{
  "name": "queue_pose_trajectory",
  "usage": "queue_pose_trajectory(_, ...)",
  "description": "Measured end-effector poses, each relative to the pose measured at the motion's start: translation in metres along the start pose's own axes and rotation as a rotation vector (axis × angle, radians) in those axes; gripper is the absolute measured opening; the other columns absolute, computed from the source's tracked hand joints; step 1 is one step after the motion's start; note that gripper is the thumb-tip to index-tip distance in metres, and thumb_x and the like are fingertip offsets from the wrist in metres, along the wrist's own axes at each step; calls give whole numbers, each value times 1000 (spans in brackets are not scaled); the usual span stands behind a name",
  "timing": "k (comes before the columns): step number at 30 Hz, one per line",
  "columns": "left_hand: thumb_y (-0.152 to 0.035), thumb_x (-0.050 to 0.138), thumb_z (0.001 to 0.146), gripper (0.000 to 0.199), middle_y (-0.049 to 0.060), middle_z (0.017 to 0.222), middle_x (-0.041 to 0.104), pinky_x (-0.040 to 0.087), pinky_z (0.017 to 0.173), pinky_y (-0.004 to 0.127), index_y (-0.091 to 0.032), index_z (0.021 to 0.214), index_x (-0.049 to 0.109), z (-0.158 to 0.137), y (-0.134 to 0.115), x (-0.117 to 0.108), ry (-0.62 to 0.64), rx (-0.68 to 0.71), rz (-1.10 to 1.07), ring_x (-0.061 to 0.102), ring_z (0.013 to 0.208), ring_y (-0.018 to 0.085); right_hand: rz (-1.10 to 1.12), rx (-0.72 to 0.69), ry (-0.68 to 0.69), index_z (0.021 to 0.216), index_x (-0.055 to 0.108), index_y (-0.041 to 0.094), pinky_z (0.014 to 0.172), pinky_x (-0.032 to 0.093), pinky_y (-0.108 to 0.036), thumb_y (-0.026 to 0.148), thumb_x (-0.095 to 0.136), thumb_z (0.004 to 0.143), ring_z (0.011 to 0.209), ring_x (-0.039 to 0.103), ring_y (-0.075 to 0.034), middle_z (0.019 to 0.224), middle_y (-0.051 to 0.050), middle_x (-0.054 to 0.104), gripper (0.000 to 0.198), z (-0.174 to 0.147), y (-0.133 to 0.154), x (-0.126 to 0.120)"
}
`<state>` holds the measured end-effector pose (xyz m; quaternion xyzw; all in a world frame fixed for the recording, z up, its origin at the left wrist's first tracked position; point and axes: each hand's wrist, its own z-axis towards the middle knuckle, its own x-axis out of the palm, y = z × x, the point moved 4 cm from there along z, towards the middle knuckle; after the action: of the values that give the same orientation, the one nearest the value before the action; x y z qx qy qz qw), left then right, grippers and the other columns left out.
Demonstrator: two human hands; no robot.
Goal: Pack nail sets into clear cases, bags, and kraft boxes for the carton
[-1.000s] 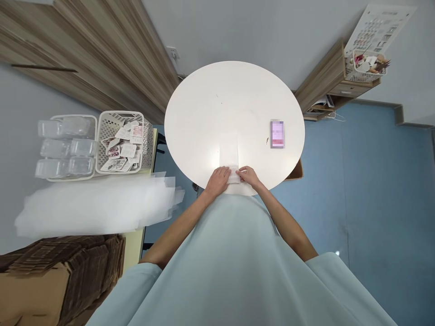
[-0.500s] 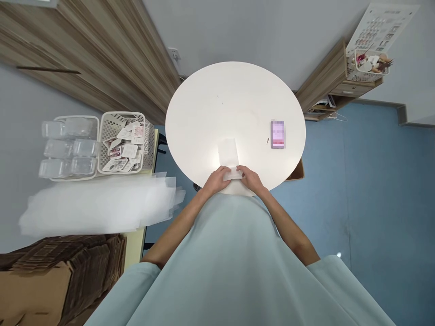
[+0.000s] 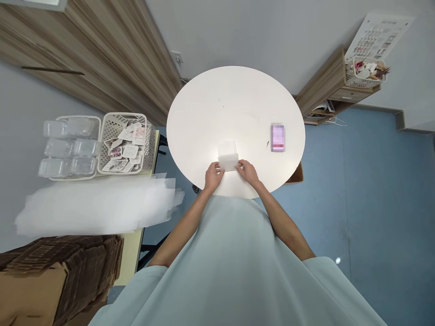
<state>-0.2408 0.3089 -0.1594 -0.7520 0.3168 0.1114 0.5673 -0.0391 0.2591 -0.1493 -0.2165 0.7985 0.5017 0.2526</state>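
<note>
A folded white translucent packing sheet (image 3: 228,163) lies near the front edge of the round white table (image 3: 234,90). Its near part forms a squarish bundle, with a short flat stretch beyond it. Whether anything is wrapped inside cannot be made out. At the bundle's near left corner, the thumb and fingers of my left hand (image 3: 213,176) pinch it. My right hand (image 3: 249,171) grips the near right corner in the same way. On the table's right side lies a purple-and-pink rectangular item (image 3: 277,137), apart from both hands.
On a side table to the left stand a basket of clear plastic boxes (image 3: 70,147) and a basket of printed cards (image 3: 124,151). A pile of white translucent sheets (image 3: 95,206) and stacked flat cardboard (image 3: 81,271) lie nearer. A wooden cabinet (image 3: 340,81) stands back right.
The near end of the sheet has been folded away from me, so the flat stretch beyond is shorter. Both hands have moved slightly forward with it.
</note>
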Motion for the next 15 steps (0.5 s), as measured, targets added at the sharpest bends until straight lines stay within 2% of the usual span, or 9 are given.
queue_pose_trajectory(6, -25, 69, 92, 34, 9, 118, 72, 60, 91, 39, -21, 124, 58, 6, 0, 7, -79, -50, 30, 75, 95, 22, -26, 90, -7, 112, 68, 22, 84, 51, -32, 36, 60, 103, 101, 68, -23, 113, -6, 76, 19, 13, 0, 2)
queue_pose_trajectory(10, -24, 65, 95, 35, 12, 123, 67, 59, 94, 43, -20, 128, 57, 7, -2, 6, -86, -15, 113, 73, 92, 22, -56, 189, -18, 111, 66, 22, 84, 53, -35, 38, 62, 103, 101, 69, -25, 111, -7, 75, 18, 13, 3, 4)
queue_pose_trajectory(12, -22, 63, 95, 36, 15, 129, 65, 57, 101, 49, -19, 130, 58, 10, -6, 4, -81, 80, 217, 72, 104, 27, -114, 181, -54, 115, 66, 22, 86, 55, -38, 36, 62, 103, 100, 69, -26, 117, -9, 73, 19, 13, 8, 3)
queue_pose_trajectory(15, -11, 55, 92, 42, 20, 142, 61, 46, 117, 57, -17, 133, 61, 15, -19, 4, 6, 354, 390, 62, 132, 35, -237, -6, -101, 127, 63, 20, 92, 58, -42, 25, 59, 102, 116, 65, -30, 136, -15, 65, 25, 14, 21, 0)
